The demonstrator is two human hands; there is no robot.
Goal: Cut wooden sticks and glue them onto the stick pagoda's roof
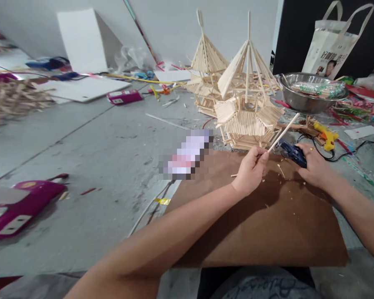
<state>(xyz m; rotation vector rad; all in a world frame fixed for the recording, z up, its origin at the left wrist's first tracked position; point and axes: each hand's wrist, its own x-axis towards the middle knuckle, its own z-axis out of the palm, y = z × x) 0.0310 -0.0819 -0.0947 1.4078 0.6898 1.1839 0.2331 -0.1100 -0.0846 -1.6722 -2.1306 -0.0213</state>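
My left hand (pixel 251 171) is closed in a pinch on a thin wooden stick (pixel 283 132) that slants up to the right. My right hand (pixel 313 165) is wrapped round a dark blue glue gun (pixel 292 153), its nozzle close to the stick's lower end. Both hands hover over a brown cardboard sheet (pixel 268 224) on the floor. Just beyond them stands a pagoda model built of wooden sticks (pixel 247 112), and a second stick tower (pixel 206 66) rises behind it.
A steel bowl (pixel 311 104) with sticks sits at the right, next to a yellow glue gun (pixel 328 137) and cables. A white tote bag (pixel 333 41) leans at the back. Magenta boxes (pixel 15 207) (pixel 124 96) lie on the grey floor, with a stick pile (pixel 12 99) at left.
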